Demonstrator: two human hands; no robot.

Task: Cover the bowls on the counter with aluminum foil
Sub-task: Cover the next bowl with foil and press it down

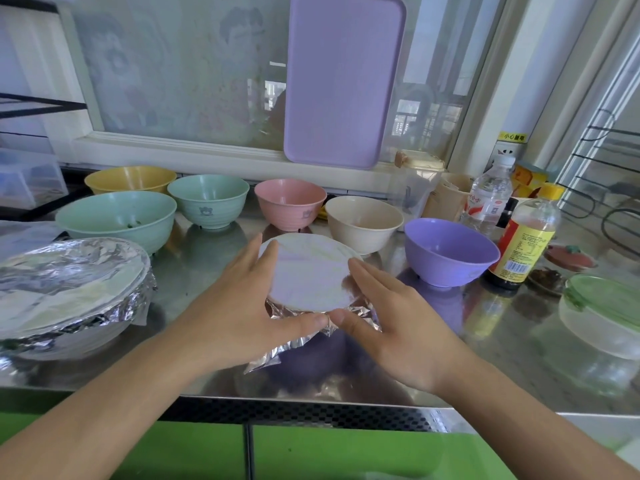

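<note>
A small bowl with a smooth sheet of aluminum foil (308, 271) stretched over its top stands in the middle of the steel counter (194, 271). My left hand (239, 303) cups its left side and my right hand (384, 320) cups its right side, fingers straight, thumbs pressing crinkled foil down at the near rim. A larger foil-covered bowl (65, 289) sits at the left. Uncovered bowls stand behind: yellow (130, 178), two green ones (117, 220) (207, 199), pink (290, 202), beige (363, 221) and purple (448, 251).
A lilac tray (343, 81) leans on the window. At the right stand a water bottle (488, 199), a sauce bottle (526, 240) and a lidded glass container (602, 313). A green board (311, 452) lies below the counter's front edge.
</note>
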